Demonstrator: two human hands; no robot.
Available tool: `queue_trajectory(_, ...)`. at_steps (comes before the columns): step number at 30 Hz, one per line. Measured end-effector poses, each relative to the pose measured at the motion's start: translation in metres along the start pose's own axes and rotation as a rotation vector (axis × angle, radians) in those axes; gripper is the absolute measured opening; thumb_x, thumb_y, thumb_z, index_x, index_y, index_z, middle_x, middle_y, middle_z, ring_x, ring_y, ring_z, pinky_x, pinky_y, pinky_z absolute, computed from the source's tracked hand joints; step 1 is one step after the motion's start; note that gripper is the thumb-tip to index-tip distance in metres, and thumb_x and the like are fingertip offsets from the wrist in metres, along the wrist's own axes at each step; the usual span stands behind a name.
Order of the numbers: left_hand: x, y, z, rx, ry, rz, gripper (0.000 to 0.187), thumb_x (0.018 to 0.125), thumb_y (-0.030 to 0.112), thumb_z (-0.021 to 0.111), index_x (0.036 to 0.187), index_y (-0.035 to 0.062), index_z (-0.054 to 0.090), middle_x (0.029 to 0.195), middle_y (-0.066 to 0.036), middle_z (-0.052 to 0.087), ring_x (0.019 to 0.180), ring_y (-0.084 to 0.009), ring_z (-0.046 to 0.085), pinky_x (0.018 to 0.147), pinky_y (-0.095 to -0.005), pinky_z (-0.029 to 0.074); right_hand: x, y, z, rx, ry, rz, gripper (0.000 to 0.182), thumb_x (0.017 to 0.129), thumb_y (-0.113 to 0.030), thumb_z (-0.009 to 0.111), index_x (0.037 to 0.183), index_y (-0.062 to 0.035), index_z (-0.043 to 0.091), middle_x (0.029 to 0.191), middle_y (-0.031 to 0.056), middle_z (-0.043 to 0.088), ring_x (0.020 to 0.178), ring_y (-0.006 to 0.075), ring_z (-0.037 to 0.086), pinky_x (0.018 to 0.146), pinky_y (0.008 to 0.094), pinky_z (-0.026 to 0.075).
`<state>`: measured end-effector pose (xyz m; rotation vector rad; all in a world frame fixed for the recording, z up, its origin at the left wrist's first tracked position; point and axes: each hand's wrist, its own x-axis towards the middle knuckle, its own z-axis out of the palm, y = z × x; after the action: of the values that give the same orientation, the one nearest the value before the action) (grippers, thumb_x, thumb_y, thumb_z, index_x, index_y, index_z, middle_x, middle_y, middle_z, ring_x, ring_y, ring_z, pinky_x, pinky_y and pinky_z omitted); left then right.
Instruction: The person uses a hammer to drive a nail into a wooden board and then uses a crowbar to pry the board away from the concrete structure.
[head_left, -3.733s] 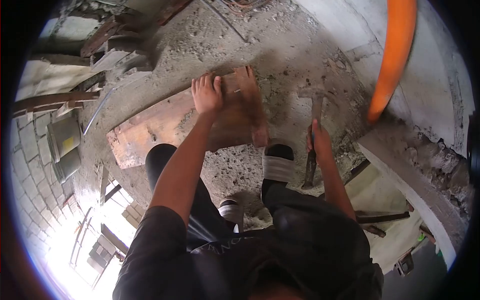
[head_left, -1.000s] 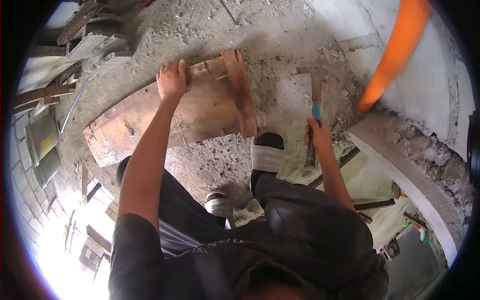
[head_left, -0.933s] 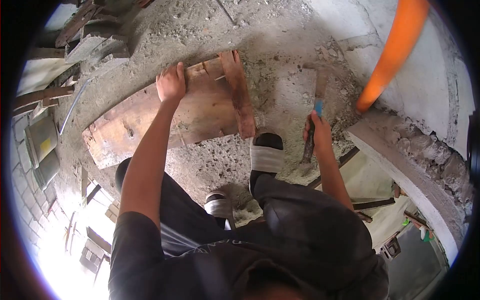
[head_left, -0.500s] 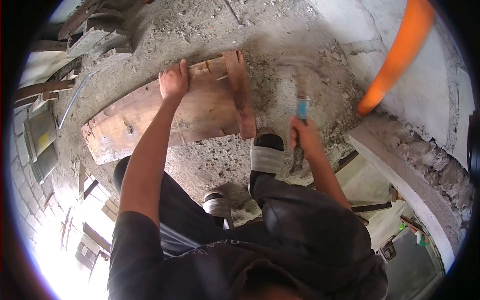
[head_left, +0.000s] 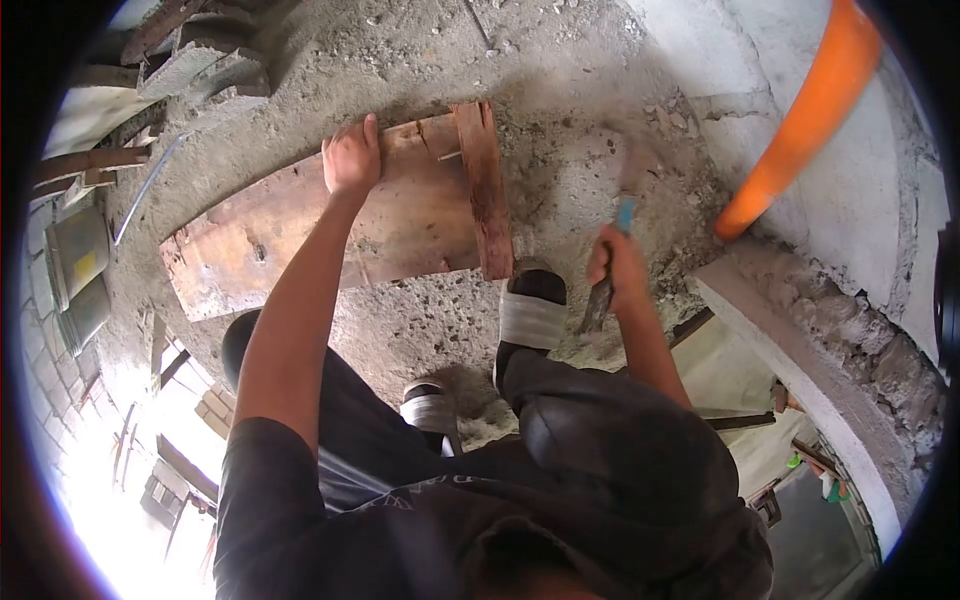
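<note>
Left hand: the left hand lies on the far edge of the wooden board, fingers curled over that edge and clamped on it, the arm stretched straight out to it.
Right hand: the right hand is closed in a fist round the handle of a hammer, fingers wrapped tight together on the grip.
Hammer: the dark butt of the handle sticks out below the fist toward the sandal; a blue band of the handle shows just above the fist; the head end is blurred, so its exact place cannot be told. It is held in the air over the concrete, to the right of the board and apart from it.
Board: broad, reddish-brown and worn, lying flat on the concrete floor, its long side running from lower left to upper right.
Batten: a narrow wooden batten crosses the board's right end, and a small nail stands out just left of it near the far edge.
Foot: a foot in a sandal with a white strap is set at the near right corner of the board, touching the batten's near end.
Surroundings: an orange pipe slants along the pale wall at the upper right; metal tins stand well off at the left edge of the floor, near loose timber scraps.
</note>
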<state>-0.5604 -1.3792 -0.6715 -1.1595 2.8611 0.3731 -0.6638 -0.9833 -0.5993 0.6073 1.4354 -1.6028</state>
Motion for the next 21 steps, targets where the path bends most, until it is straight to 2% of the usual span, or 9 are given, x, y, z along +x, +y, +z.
queue_trajectory(4, 0.001, -0.003, 0.007, 0.013, 0.021, 0.022, 0.052, 0.102, 0.041, 0.034, 0.088, 0.0041, 0.067, 0.094, -0.017, 0.068, 0.097, -0.033, 0.062, 0.092, -0.0468, 0.041, 0.006, -0.014, -0.005, 0.174, 0.079, -0.11, 0.024, 0.092, -0.021, 0.057, 0.075, -0.0054, 0.052, 0.057, 0.0031, 0.049, 0.043, 0.0144, 0.05, 0.042, 0.0323, 0.038)
queue_trajectory(6, 0.002, -0.003, 0.01, 0.06, 0.03, 0.011, 0.052, 0.102, 0.04, 0.033, 0.087, 0.0042, 0.067, 0.092, -0.017, 0.068, 0.096, -0.0332, 0.062, 0.09, -0.0467, 0.041, -0.009, -0.003, 0.018, -0.331, 0.14, -0.015, 0.026, 0.092, -0.021, 0.057, 0.073, -0.0058, 0.05, 0.056, 0.0029, 0.048, 0.044, 0.0142, 0.049, 0.042, 0.0324, 0.039)
queue_trajectory(7, 0.003, -0.008, 0.012, 0.058, 0.032, 0.014, 0.052, 0.102, 0.04, 0.033, 0.087, 0.0042, 0.067, 0.092, -0.017, 0.068, 0.096, -0.0332, 0.062, 0.09, -0.0467, 0.041, -0.014, -0.004, 0.031, -0.329, 0.141, -0.018, 0.026, 0.092, -0.021, 0.057, 0.073, -0.0058, 0.05, 0.056, 0.0029, 0.048, 0.044, 0.0142, 0.049, 0.042, 0.0324, 0.039)
queue_trajectory(10, 0.003, -0.009, 0.006, 0.042, 0.064, 0.023, 0.052, 0.103, 0.04, 0.033, 0.086, 0.004, 0.066, 0.092, -0.017, 0.068, 0.095, -0.0336, 0.062, 0.09, -0.0466, 0.042, -0.025, -0.005, 0.045, -0.482, -0.196, 0.089, 0.024, 0.092, -0.022, 0.056, 0.074, -0.0079, 0.05, 0.054, -0.0005, 0.043, 0.04, 0.013, 0.042, 0.043, 0.0299, 0.037)
queue_trajectory(12, 0.0, -0.001, 0.002, 0.016, 0.02, 0.008, 0.052, 0.103, 0.04, 0.033, 0.085, 0.0044, 0.066, 0.092, -0.017, 0.068, 0.094, -0.0334, 0.062, 0.09, -0.0464, 0.042, -0.026, -0.007, 0.032, -0.255, 0.055, 0.078, 0.023, 0.093, -0.021, 0.055, 0.074, -0.0081, 0.05, 0.057, -0.0004, 0.045, 0.04, 0.013, 0.043, 0.044, 0.0299, 0.037)
queue_trajectory(15, -0.001, -0.001, 0.003, 0.025, 0.021, 0.009, 0.052, 0.103, 0.04, 0.032, 0.085, 0.0045, 0.067, 0.092, -0.017, 0.068, 0.095, -0.0329, 0.062, 0.09, -0.046, 0.042, -0.01, -0.017, -0.002, 0.185, 0.097, -0.097, 0.021, 0.093, -0.02, 0.054, 0.076, -0.0071, 0.051, 0.058, -0.0001, 0.045, 0.04, 0.014, 0.042, 0.043, 0.0304, 0.038)
queue_trajectory(18, 0.0, -0.002, 0.005, 0.048, 0.022, 0.014, 0.053, 0.103, 0.04, 0.032, 0.084, 0.0042, 0.067, 0.093, -0.017, 0.068, 0.096, -0.0327, 0.062, 0.091, -0.0462, 0.042, 0.006, -0.007, -0.007, 0.196, 0.123, -0.091, 0.022, 0.093, -0.021, 0.054, 0.077, -0.007, 0.051, 0.058, 0.0005, 0.047, 0.041, 0.0143, 0.044, 0.043, 0.031, 0.039)
queue_trajectory(20, -0.002, 0.0, 0.005, 0.037, 0.031, 0.009, 0.054, 0.103, 0.04, 0.031, 0.084, 0.004, 0.067, 0.094, -0.017, 0.068, 0.096, -0.0328, 0.062, 0.091, -0.0463, 0.042, -0.015, 0.006, 0.034, -0.344, 0.138, 0.018, 0.023, 0.093, -0.023, 0.054, 0.077, -0.0074, 0.051, 0.059, 0.0011, 0.049, 0.042, 0.0144, 0.046, 0.044, 0.0322, 0.04)
queue_trajectory(21, 0.0, 0.001, 0.005, 0.029, 0.046, 0.004, 0.054, 0.103, 0.04, 0.031, 0.085, 0.0038, 0.067, 0.094, -0.018, 0.068, 0.097, -0.0328, 0.063, 0.092, -0.0464, 0.042, -0.019, 0.009, 0.045, -0.342, 0.141, 0.012, 0.023, 0.093, -0.023, 0.054, 0.077, -0.0074, 0.051, 0.059, 0.0011, 0.049, 0.042, 0.0144, 0.046, 0.044, 0.0322, 0.04)
